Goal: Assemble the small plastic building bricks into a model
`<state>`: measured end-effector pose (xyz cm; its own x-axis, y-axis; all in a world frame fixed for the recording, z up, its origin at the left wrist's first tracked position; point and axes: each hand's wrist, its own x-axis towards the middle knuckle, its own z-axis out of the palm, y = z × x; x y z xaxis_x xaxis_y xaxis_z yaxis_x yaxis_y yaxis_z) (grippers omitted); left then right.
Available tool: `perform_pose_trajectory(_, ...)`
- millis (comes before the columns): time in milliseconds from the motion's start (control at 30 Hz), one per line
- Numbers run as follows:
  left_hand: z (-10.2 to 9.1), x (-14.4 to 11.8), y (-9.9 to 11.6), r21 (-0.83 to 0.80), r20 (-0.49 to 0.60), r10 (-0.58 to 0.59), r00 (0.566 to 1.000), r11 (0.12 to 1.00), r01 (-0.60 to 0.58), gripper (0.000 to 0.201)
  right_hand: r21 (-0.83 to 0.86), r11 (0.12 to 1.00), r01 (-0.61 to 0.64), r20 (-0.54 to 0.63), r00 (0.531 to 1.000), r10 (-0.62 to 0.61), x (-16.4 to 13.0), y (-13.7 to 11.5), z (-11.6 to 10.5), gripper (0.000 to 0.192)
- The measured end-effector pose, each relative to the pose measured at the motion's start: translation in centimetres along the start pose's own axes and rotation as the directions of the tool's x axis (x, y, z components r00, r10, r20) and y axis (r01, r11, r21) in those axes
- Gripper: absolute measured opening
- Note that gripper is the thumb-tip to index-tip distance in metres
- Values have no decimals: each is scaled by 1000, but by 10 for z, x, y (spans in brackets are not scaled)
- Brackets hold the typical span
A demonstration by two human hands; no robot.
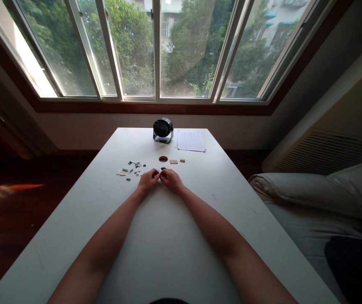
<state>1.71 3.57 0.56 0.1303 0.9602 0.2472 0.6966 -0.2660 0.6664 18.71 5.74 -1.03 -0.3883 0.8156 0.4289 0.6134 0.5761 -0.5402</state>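
My left hand [148, 180] and my right hand [171, 180] meet over the white table [149, 253], fingertips pinched together. Whatever lies between the fingers is too small and hidden to name. A small dark piece [163, 169] shows just beyond my right fingertips; whether it is held, I cannot tell. To the left of my left hand are scattered several small grey and dark pieces [125, 170], with a few pale ones among them. Past my right hand sit a tan studded piece [173, 161] and a smaller tan piece [182, 160].
A brown oval spot [163, 159], perhaps a hole, marks the tabletop beyond my hands. Farther back stand a small black fan-like device [163, 129] and a printed sheet of paper [191, 140]. Windows [187, 50] face the table; a light-coloured sofa [301, 211] is at the right.
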Motion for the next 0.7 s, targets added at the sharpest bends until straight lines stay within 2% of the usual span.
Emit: perform_pose_trajectory(700, 2, 0, 0, 7, -1, -24, 1000, 1000, 24, 20, -15, 1000, -18, 6, 1000, 18, 0, 1, 0, 5)
